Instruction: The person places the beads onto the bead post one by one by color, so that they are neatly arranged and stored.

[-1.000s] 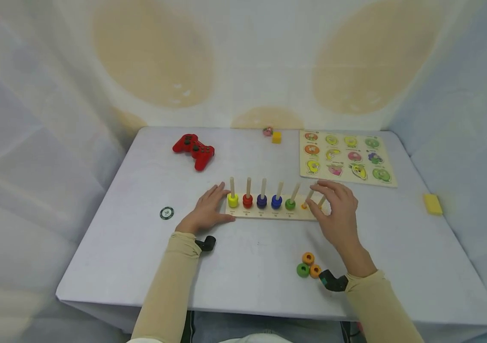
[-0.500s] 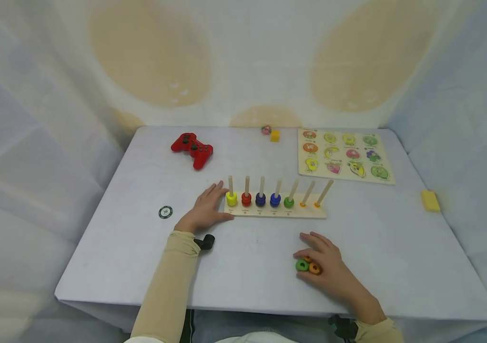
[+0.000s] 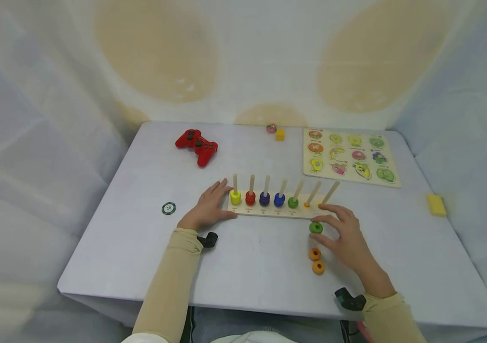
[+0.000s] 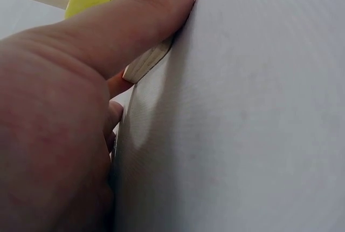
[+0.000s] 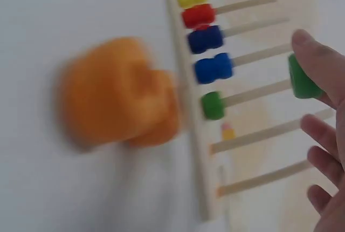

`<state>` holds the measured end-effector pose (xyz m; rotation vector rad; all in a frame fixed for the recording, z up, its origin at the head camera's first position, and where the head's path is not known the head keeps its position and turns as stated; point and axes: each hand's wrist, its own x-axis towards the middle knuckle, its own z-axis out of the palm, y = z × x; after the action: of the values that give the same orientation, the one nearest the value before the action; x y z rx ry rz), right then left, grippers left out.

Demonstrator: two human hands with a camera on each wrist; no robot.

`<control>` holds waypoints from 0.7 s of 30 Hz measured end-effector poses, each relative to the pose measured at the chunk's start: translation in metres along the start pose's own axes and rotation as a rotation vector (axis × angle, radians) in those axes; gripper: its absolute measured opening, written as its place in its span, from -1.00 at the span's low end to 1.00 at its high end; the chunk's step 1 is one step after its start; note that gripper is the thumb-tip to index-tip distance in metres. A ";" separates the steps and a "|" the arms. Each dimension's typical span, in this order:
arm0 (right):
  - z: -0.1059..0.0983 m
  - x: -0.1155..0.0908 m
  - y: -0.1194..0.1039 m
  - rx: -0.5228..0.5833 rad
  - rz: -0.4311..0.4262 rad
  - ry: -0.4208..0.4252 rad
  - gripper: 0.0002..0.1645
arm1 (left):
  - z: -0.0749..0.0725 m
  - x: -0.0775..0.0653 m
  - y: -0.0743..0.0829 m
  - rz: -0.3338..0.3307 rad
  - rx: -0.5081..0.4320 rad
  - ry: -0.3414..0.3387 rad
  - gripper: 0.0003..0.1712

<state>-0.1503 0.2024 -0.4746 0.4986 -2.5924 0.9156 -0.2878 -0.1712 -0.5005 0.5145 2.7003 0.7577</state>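
Note:
A wooden peg board (image 3: pixel 265 212) lies across the middle of the table, with a row of upright pegs. Yellow, red, purple and blue beads sit on its left pegs, and a green bead (image 3: pixel 293 203) is at the foot of the fifth. The two rightmost pegs carry no beads. My left hand (image 3: pixel 206 208) grips the board's left end, thumb along the front edge. With thumb and fingertips my right hand (image 3: pixel 347 237) pinches a loose green bead (image 5: pixel 303 78), in front of the board's right end. Two orange beads (image 3: pixel 314 254) rest on the table just below it.
A red game controller (image 3: pixel 197 146) lies at the back left, with a round chip (image 3: pixel 168 208) nearer. Behind the board are a fruit picture puzzle (image 3: pixel 350 157), a small yellow block (image 3: pixel 279 135) and a pink piece (image 3: pixel 271 128). A yellow sponge-like block (image 3: pixel 436 205) is by the right edge.
My right hand has come down from the right pegs to the loose beads, picked up the green one and carried it back toward the board. My left hand has kept its place.

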 end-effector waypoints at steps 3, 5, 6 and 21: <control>-0.010 0.029 -0.007 -0.007 0.003 0.110 -0.55 | 0.000 0.000 0.001 0.000 0.001 -0.003 0.00; -0.014 0.048 -0.013 0.004 -0.002 0.183 -0.57 | 0.000 0.000 0.001 -0.001 -0.001 -0.003 0.00; -0.015 0.057 -0.016 0.012 -0.009 0.216 -0.57 | 0.000 0.000 0.001 -0.001 -0.005 -0.002 0.00; -0.006 0.100 -0.026 -0.080 0.144 0.102 -0.48 | 0.002 0.002 -0.002 -0.003 0.001 0.005 0.00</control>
<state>-0.2257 0.1669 -0.4135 0.2395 -2.5855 0.8551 -0.2898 -0.1716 -0.5034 0.5095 2.7056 0.7576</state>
